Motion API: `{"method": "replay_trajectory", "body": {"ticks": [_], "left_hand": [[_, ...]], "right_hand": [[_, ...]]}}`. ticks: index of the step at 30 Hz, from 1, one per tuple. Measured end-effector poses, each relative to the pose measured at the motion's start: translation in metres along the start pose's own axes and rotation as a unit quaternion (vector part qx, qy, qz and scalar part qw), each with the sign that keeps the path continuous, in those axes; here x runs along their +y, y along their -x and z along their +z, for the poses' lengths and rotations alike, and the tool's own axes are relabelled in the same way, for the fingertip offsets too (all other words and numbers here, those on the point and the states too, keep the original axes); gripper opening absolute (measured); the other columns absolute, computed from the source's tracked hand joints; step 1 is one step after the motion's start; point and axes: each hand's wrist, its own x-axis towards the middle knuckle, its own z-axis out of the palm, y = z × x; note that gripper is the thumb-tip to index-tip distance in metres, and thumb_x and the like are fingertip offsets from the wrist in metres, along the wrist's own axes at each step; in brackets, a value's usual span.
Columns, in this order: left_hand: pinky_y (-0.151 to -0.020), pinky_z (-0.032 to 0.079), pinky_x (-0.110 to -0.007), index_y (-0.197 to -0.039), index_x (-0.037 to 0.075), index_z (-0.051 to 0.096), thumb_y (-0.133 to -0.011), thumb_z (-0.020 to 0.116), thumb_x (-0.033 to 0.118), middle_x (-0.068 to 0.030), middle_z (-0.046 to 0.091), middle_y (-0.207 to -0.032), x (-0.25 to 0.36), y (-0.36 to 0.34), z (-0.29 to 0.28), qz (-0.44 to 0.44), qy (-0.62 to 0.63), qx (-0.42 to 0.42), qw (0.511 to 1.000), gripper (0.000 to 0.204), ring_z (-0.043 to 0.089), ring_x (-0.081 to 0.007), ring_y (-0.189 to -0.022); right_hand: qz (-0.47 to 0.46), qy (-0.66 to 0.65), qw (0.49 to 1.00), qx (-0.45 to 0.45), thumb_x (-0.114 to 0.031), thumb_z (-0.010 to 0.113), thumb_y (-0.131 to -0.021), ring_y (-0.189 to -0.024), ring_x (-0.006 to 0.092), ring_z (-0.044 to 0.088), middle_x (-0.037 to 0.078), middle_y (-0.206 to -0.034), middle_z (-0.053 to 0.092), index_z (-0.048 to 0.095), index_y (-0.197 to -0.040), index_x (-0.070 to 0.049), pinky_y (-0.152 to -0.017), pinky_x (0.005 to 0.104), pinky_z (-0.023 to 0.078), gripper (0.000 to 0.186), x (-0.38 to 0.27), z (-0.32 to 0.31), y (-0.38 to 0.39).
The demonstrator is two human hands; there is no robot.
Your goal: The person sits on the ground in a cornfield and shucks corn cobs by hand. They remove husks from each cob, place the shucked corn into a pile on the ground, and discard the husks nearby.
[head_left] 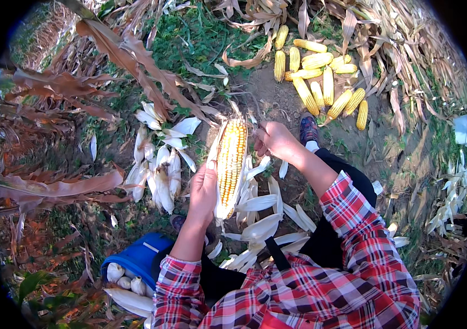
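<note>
My left hand (204, 189) is closed around the side of a large ear of corn (232, 159), held upright in front of me. Its yellow kernels show at the front, while pale husk (213, 147) still wraps its edges and base. To the right of the ear's upper part is my right hand (276, 141), fingers curled in. Whether it pinches a strip of husk or silk is hidden. Loose pale husks (261, 227) lie below the ear, between my legs.
Several bare yellow cobs (328, 85) lie on the soil at the far right. Unhusked ears (162, 178) are piled to the left. A tipped blue bucket (135, 255) at lower left holds more ears. Dry stalks (135, 60) lean in from the left; a white bucket (463, 129) stands far right.
</note>
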Motion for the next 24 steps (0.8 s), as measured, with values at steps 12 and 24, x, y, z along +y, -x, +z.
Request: {"method": "replay_trajectory", "body": {"ticks": [12, 24], "left_hand": [[-0.093, 0.041, -0.029, -0.129, 0.001, 0.043, -0.099, 0.041, 0.039, -0.0078, 0.056, -0.114, -0.004, -0.003, 0.009, 0.024, -0.022, 0.070, 0.997, 0.048, 0.052, -0.0138, -0.107], [-0.091, 0.043, -0.029, -0.133, 0.003, 0.040, -0.100, 0.040, 0.035, -0.0079, 0.055, -0.119, -0.014, -0.013, 0.007, 0.022, 0.023, 0.053, 0.998, 0.046, 0.054, -0.0138, -0.106]], "right_hand": [[-0.122, -0.261, 0.957, -0.025, -0.024, 0.063, -0.087, -0.071, 0.0095, 0.056, 0.003, -0.081, 0.059, 0.058, -0.095, -0.001, -0.059, 0.0240, 0.046, 0.025, -0.036, 0.042, 0.015], [-0.121, -0.184, 0.973, 0.070, -0.014, 0.060, -0.085, -0.058, 0.0074, 0.051, 0.002, -0.066, 0.057, 0.058, -0.081, 0.000, -0.053, 0.0253, 0.043, 0.015, -0.023, 0.046, 0.009]]}}
